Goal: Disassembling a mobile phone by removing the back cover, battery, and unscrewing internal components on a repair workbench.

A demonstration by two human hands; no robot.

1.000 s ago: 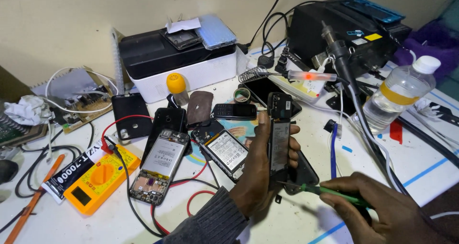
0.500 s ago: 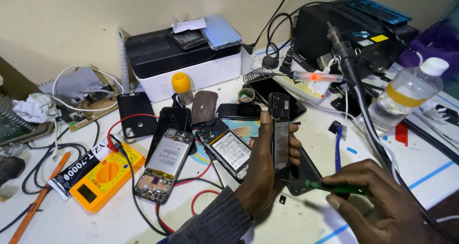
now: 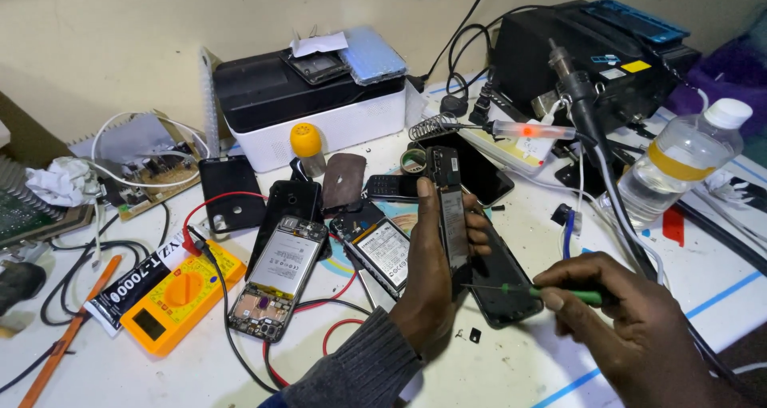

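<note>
Green-handled screwdriver [image 3: 551,294] lies level, tip toward upright phone [image 3: 450,216].

1. The left hand [image 3: 427,284] holds an opened phone [image 3: 449,212] upright on its edge, thumb along one side, fingers wrapped round the other.
2. The right hand [image 3: 631,328] grips a green-handled screwdriver [image 3: 551,294], its thin tip pointing at the phone's lower part.
3. Under the hands, a black phone [image 3: 499,284] lies flat on the white table [image 3: 519,368].
4. To the left lie two more opened phones [image 3: 280,276] and a yellow multimeter [image 3: 176,296] with red and black leads.
5. A plastic water bottle [image 3: 679,164] stands at right.
</note>
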